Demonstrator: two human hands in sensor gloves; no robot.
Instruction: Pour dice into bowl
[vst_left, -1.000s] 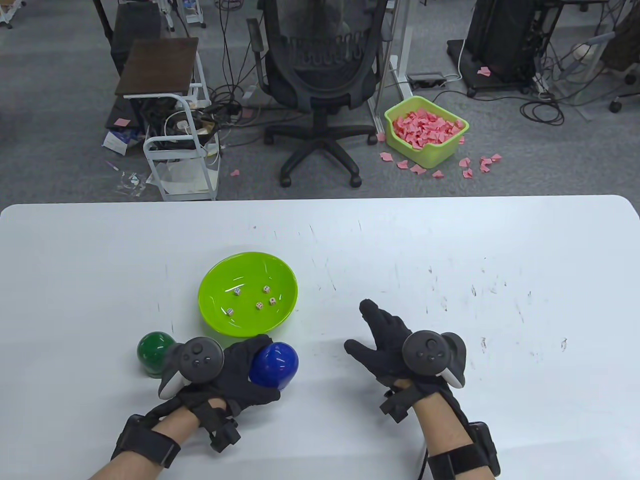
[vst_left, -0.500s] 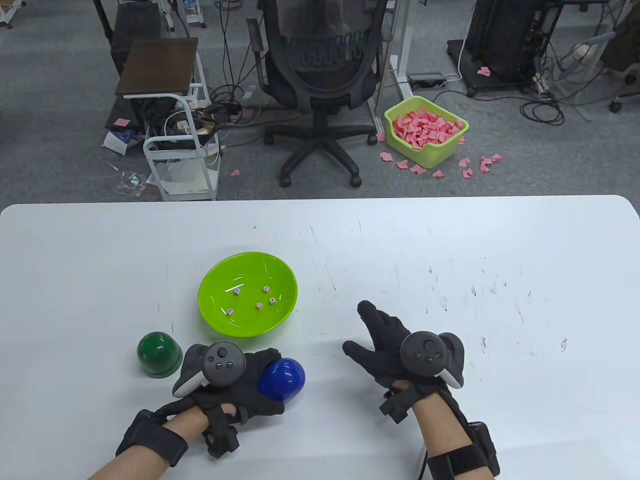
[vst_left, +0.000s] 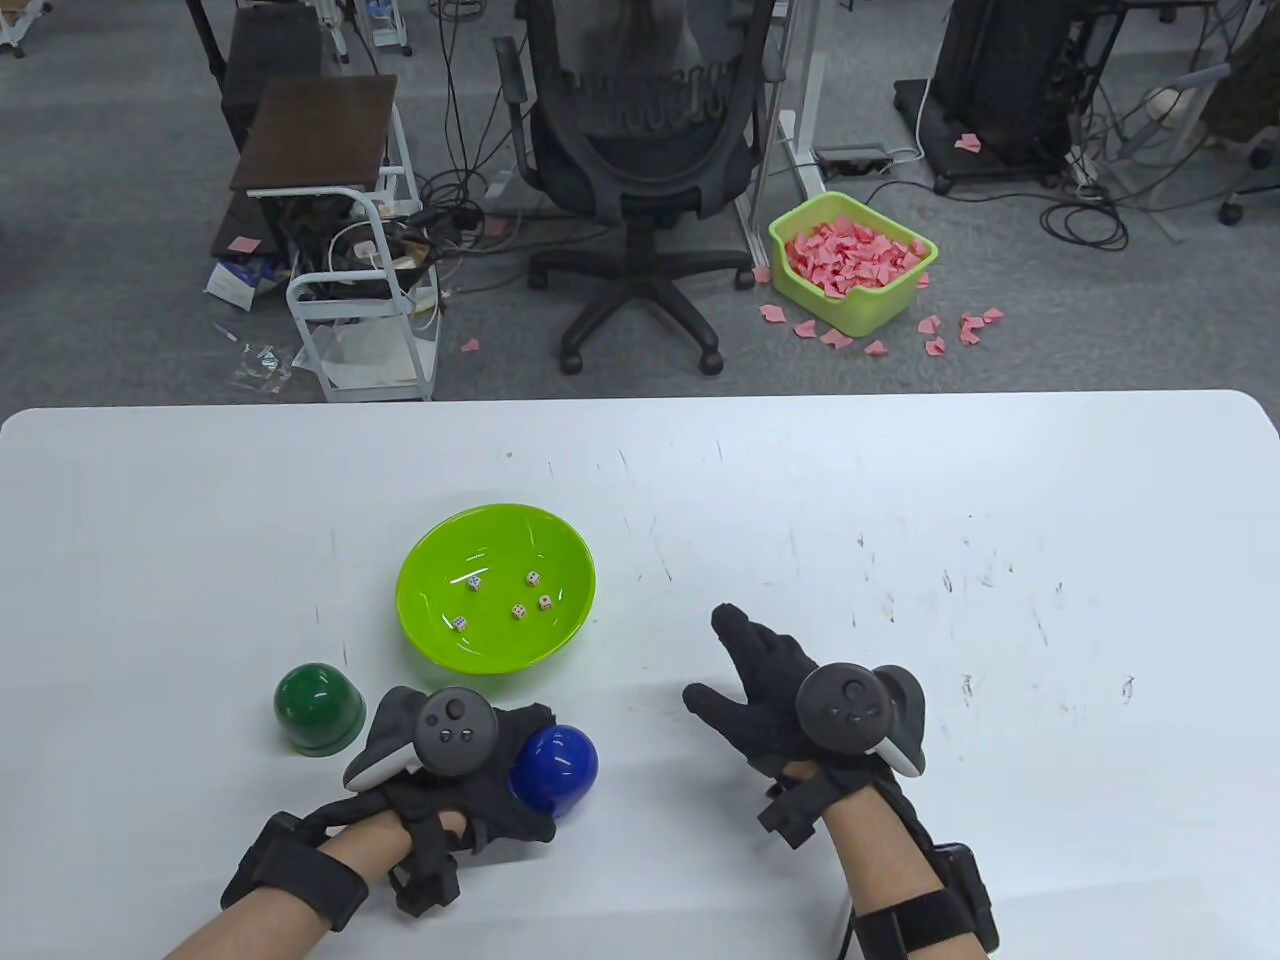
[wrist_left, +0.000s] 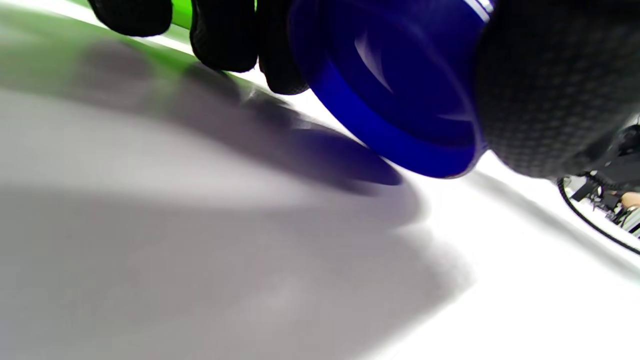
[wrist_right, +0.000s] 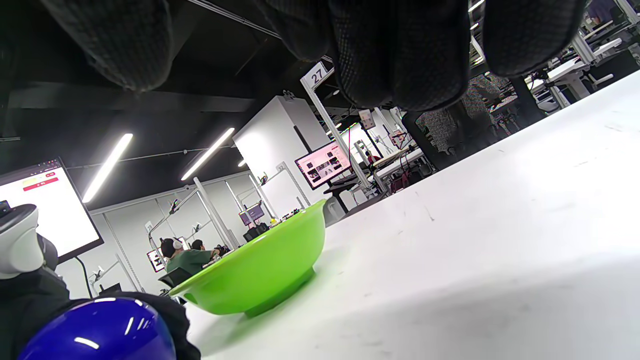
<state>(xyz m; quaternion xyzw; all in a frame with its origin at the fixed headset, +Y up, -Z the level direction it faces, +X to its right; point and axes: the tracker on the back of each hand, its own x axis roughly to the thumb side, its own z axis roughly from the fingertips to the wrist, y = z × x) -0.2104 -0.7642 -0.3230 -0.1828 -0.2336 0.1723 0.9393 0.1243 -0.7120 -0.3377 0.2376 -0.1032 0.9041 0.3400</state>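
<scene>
Nearest the bottom edge of the table view, the left hand (vst_left: 470, 770) grips a blue cup (vst_left: 553, 768), dome up. The palm and most fingers are hidden under the tracker; the left wrist view shows fingertips (wrist_left: 222, 37) and a thick gloved thumb wrapped around the cup (wrist_left: 400, 95), whose open rim is tilted, its low edge close to the white table (vst_left: 900, 500). Whether the rim touches the surface cannot be told. The cup's inside shows only smooth blue wall; part of it is cut off by the thumb.

At 3 o'clock from the cup, well apart, the right hand (vst_left: 790, 690) rests open and empty, fingers spread toward 11 o'clock. In the right wrist view its fingertips (wrist_right: 400, 55) are blurred dark shapes along the top edge.

At 9 o'clock from the left hand stands a green cup (vst_left: 316, 708), mouth down, its contents hidden.

Farther off, at 12 o'clock from the blue cup, sits the green bowl (vst_left: 430, 570), holding five dice (vst_left: 519, 611), their pips too small to read.
</scene>
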